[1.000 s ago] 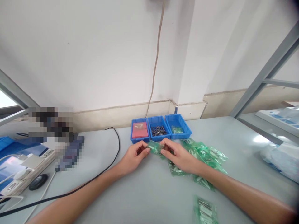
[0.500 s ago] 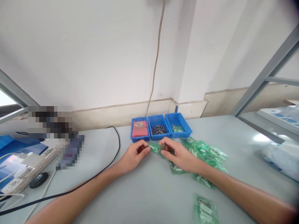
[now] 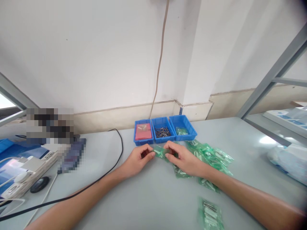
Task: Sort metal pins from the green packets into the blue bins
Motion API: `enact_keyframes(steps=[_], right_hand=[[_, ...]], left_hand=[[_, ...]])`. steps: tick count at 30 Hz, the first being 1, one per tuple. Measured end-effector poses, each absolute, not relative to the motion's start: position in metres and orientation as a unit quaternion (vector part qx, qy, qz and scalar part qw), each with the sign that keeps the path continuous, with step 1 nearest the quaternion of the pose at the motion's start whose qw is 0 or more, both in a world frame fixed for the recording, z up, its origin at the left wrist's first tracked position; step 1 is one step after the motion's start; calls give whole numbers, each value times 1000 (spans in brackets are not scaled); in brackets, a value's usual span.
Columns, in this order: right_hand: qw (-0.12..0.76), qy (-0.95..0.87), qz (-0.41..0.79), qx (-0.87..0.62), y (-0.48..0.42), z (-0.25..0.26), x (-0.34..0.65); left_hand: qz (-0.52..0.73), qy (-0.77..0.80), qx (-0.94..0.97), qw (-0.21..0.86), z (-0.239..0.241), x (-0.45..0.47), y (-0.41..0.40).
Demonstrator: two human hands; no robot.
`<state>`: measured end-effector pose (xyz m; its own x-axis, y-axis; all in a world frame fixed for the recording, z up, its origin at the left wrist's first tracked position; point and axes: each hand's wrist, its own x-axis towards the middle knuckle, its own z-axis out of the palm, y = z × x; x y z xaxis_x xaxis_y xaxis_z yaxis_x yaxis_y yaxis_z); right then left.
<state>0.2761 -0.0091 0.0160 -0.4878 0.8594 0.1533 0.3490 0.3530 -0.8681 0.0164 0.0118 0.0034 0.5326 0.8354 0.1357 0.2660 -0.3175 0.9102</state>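
Between my two hands is a small green plastic bag (image 3: pixel 159 151) with a whitish piece in it. My left hand (image 3: pixel 139 159) pinches its left end with thumb and fingertips. At the other end, my right hand (image 3: pixel 183 158) grips the bag the same way. Behind them stand three blue bins: the left bin (image 3: pixel 137 142) holds a pink sheet with small pale pieces, the middle bin (image 3: pixel 165 139) holds many metal screws, and the right bin (image 3: pixel 185 138) has a green bag in it. A pile of green bags (image 3: pixel 209 156) lies beside and partly under my right hand.
A filled green bag (image 3: pixel 211 214) lies near the front edge. A black cable (image 3: pixel 96 181) crosses over my left forearm. At left are a power strip (image 3: pixel 31 171) and a black mouse (image 3: pixel 40 184); a plastic-wrapped pack (image 3: pixel 289 161) sits at right.
Both hands keep their pinch on the green bag and have hardly moved. The bag looks slightly flatter between them.
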Motion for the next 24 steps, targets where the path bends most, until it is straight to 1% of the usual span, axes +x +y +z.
enact_keyframes(steps=[24], right_hand=[[319, -762, 394, -402, -7, 13, 275]], left_hand=[[298, 369, 759, 446, 3, 17, 11]])
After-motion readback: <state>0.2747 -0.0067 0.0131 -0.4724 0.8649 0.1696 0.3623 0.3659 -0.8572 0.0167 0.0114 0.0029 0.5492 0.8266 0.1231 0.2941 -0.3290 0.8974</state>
